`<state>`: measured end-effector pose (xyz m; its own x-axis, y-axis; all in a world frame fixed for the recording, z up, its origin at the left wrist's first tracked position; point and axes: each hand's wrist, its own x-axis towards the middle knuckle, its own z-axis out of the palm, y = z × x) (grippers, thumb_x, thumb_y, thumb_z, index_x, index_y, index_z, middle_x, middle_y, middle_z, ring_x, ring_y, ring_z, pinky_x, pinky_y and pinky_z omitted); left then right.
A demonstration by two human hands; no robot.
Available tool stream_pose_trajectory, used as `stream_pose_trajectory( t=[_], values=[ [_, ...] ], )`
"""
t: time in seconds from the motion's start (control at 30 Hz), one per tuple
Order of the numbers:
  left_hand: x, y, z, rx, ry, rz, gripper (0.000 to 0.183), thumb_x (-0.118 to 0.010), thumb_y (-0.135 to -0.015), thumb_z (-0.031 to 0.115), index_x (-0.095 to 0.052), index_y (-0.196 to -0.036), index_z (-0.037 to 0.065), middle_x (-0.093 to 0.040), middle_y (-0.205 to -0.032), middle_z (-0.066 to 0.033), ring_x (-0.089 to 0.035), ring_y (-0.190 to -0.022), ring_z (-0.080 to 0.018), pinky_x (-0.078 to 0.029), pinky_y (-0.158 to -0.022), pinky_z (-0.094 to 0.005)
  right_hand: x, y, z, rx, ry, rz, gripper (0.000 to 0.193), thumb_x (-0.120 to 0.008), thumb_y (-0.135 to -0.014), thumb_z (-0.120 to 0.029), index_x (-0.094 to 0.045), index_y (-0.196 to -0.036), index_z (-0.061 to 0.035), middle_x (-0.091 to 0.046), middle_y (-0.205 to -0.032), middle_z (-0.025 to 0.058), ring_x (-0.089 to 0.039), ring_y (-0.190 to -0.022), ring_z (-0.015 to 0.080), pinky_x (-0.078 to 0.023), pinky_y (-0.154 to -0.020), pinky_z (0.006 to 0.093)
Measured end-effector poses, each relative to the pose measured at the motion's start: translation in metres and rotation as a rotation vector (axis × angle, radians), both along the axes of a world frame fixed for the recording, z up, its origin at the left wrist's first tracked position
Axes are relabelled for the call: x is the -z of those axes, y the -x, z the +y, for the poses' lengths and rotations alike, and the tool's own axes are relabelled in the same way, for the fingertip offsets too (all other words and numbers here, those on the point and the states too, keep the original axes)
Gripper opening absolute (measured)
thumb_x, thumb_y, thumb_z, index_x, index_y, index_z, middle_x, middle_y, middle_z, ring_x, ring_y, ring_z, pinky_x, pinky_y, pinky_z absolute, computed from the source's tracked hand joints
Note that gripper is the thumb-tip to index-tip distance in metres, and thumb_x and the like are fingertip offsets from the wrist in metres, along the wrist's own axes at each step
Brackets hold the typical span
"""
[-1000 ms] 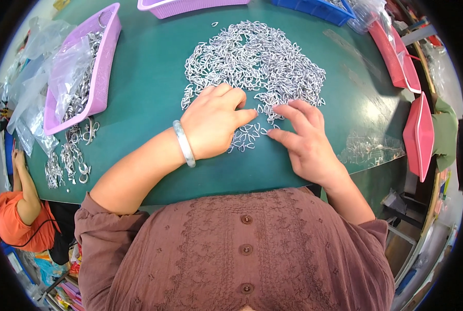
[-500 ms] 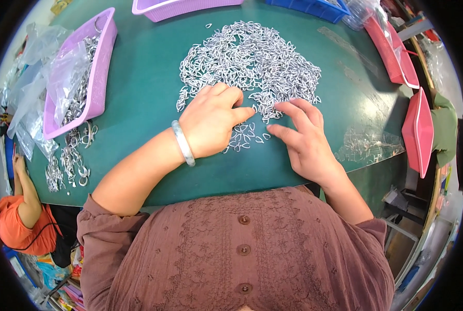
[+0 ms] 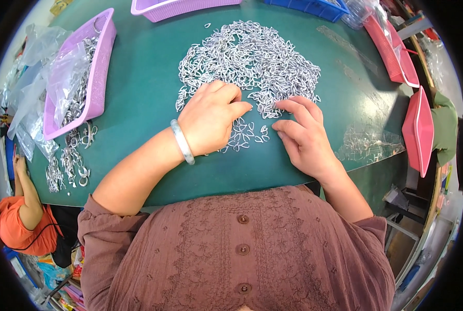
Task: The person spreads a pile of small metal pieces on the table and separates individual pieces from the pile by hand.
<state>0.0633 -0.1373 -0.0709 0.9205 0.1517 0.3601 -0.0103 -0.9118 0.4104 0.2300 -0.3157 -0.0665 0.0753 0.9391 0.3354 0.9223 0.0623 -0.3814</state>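
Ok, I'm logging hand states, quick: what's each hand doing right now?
Left hand: curled at the pile of silver links; whether it holds any cannot be told.
Right hand: loosely open, nothing visibly held.

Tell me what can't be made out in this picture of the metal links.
All in the head view:
Links: too small and overlapped to count.
Left hand: its fingertips, except the thumb's, are hidden beneath its curled fingers; whether they hold anything is unclear.
Far purple basket: cut off by the top edge.
Left purple basket: a clear bag covers part of its contents.
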Motion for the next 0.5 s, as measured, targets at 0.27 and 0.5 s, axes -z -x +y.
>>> stream_pose_trajectory(
  t=[0.27,0.5],
  values=[
    [0.003,0.001,0.002,0.001,0.046,0.038,0.033,-0.057,-0.075,-0.006,-0.072,-0.101,0.007,-0.059,-0.096,-0.0079,-0.055,-0.093,-0.0276,-0.045,-0.085,-0.0374,0.005,0.006,0.014,-0.045,-0.064,-0.091,0.012,-0.073,-0.073,-0.011,-0.069,-0.085,-0.0094,-0.058,-0.121,0.0097,-0.049,-0.118,0.0329,-0.038,-0.1,0.047],
    [0.004,0.002,0.002,0.013,0.059,0.032,0.034,-0.057,-0.075,-0.006,-0.073,-0.101,0.008,-0.059,-0.095,-0.0077,-0.054,-0.092,-0.0274,-0.045,-0.084,-0.0371,0.006,0.006,0.021,-0.022,-0.108,0.0,0.006,-0.069,-0.078,-0.008,-0.067,-0.083,-0.0063,-0.06,-0.113,0.0083,-0.05,-0.113,0.0324,-0.038,-0.096,0.0445]
  ],
)
